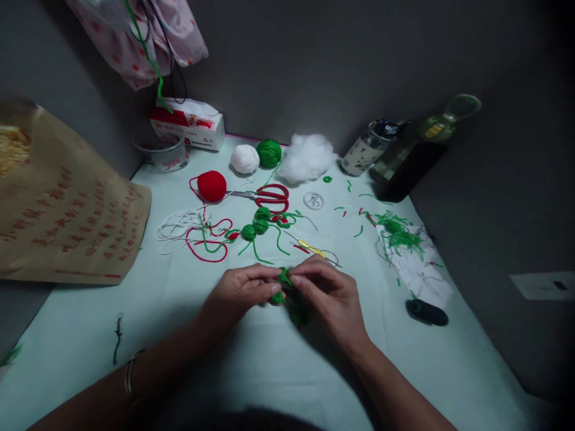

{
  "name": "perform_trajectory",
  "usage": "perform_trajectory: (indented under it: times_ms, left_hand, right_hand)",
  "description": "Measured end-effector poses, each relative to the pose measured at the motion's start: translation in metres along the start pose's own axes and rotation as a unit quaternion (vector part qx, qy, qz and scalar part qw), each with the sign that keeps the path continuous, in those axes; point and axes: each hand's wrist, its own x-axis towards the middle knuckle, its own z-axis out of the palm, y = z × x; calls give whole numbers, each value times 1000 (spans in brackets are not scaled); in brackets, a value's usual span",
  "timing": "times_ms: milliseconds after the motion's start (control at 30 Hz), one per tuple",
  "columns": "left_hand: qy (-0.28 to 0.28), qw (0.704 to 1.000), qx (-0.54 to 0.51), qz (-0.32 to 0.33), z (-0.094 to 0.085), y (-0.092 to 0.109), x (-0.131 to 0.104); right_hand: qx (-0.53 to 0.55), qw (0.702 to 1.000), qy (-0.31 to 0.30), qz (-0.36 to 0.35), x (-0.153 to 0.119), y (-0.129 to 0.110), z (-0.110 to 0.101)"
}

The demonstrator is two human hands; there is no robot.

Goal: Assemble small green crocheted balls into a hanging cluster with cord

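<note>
Pinched between my two hands is a small green crocheted piece (278, 296), with a loop of green yarn at its top. My left hand (240, 291) is closed on it from the left, thumb and index finger pressed together. My right hand (330, 293) pinches green yarn at its upper right. A dark green blurred lump (298, 314) shows below the right fingers. Just beyond my hands lie several small green crocheted balls (261, 226) with yarn tails, and a yellow-handled crochet hook (311, 248).
Red-handled scissors (272, 198) lie behind, beside red (212, 186), white (245, 159) and green yarn balls (269, 154) and white stuffing (308, 158). A paper bag (85, 203) stands left; a dark bottle (398, 161) and yarn scraps (401, 233) are right.
</note>
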Motion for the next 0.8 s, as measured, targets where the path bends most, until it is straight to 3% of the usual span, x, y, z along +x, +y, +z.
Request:
perform_trajectory:
  times_ms: [267, 667, 800]
  left_hand:
    - [-6, 1000, -10, 6, -3, -5, 1]
    - [-30, 999, -8, -17, -3, -6, 3]
    - [-40, 997, -60, -25, 1, -3, 1]
  right_hand:
    - [-31, 999, -8, -14, -1, 0, -2]
    - [-78, 992, -21, -102, -4, 6, 4]
    - [-82, 988, 3, -130, -3, 10, 4]
